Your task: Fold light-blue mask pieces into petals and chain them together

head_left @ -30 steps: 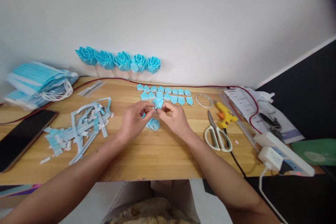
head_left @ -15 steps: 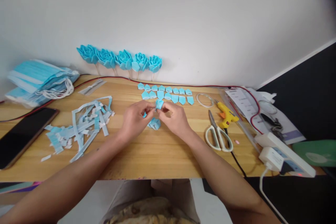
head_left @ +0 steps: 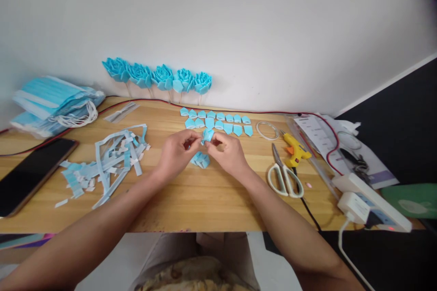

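Over the middle of the wooden table, my left hand (head_left: 180, 151) and my right hand (head_left: 226, 152) meet fingertip to fingertip. Both pinch one small folded blue fabric petal (head_left: 208, 135) between them, its lower edge hidden by the fingers. Just below the fingers lies a small pile of blue folded pieces (head_left: 200, 160), partly covered by my left hand. Beyond my hands, several finished-looking blue petals (head_left: 209, 122) are laid out in two rows, points facing various ways.
Blue fabric flowers (head_left: 163, 77) on sticks lean against the wall. At left are packed face masks (head_left: 51, 100), a phone (head_left: 32, 173) and cut scraps (head_left: 109, 163). Scissors (head_left: 284, 177), a yellow glue gun (head_left: 295, 149), a clear ring (head_left: 267, 130) and a power strip (head_left: 372, 204) are at right.
The petal has turned slightly between my fingertips, and its visible face looks wider and smoother. My hands stay in nearly the same place; the whole view has shifted a little.
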{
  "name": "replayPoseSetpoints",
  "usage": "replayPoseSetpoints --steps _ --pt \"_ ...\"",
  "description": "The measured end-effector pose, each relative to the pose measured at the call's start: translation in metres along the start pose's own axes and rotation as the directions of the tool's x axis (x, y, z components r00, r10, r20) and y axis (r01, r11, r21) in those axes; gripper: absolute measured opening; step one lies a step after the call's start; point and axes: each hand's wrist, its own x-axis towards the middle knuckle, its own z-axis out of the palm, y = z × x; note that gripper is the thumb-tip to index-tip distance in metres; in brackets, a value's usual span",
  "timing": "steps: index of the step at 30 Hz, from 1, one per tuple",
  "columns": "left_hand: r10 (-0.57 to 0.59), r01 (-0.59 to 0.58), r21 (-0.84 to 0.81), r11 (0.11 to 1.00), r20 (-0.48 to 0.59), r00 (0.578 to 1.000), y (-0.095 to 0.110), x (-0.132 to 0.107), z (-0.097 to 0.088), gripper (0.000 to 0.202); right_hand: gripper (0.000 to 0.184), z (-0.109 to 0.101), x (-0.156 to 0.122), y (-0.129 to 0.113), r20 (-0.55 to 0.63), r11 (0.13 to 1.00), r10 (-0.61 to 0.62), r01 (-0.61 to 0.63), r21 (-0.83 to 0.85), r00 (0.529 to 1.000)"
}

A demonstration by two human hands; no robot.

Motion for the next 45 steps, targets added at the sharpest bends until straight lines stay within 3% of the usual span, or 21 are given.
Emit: replayPoseSetpoints --steps 5,11,15,22,27,33,41,45 --pt "-0.095 0.101 -0.136 0.986 0.051 0.994 0.003 0.002 -0.003 0.016 0.024 -0.003 0.001 -0.004 0.042 0.99 0.088 -0.092 0.109 0.995" --pt "-0.233 0.239 -0.389 0.89 0.064 0.97 0.007 0.006 -0.009 0.028 0.026 -0.004 0.003 -0.002 0.093 0.955 0.135 -0.155 0.254 0.986" --pt "-0.278 0.333 -0.389 0.859 0.193 0.941 0.003 0.007 -0.009 0.028 0.022 -0.003 0.003 -0.001 0.145 0.939 0.132 -0.17 0.299 0.981" --pt "-0.221 0.27 -0.373 0.888 0.17 0.96 -0.001 0.006 -0.007 0.024 0.022 -0.007 0.003 -0.004 0.213 0.915 0.136 -0.205 0.346 0.967" --pt "-0.202 0.252 -0.322 0.913 0.181 0.963 0.003 0.005 -0.005 0.02 0.027 -0.001 0.002 0.003 0.171 0.926 0.167 -0.214 0.311 0.971" --pt "-0.217 0.291 -0.353 0.889 0.232 0.948 -0.001 0.005 -0.007 0.023 0.023 -0.001 0.001 0.002 0.17 0.946 0.153 -0.194 0.258 0.973" --pt "-0.229 0.317 -0.399 0.86 0.252 0.94 -0.003 0.008 -0.01 0.03 0.018 -0.007 0.004 0.001 0.238 0.898 0.125 -0.212 0.384 0.963" --pt "-0.228 0.315 -0.389 0.866 0.253 0.94 -0.002 0.008 -0.009 0.031 0.021 -0.006 0.004 0.0 0.206 0.901 0.146 -0.217 0.376 0.967"
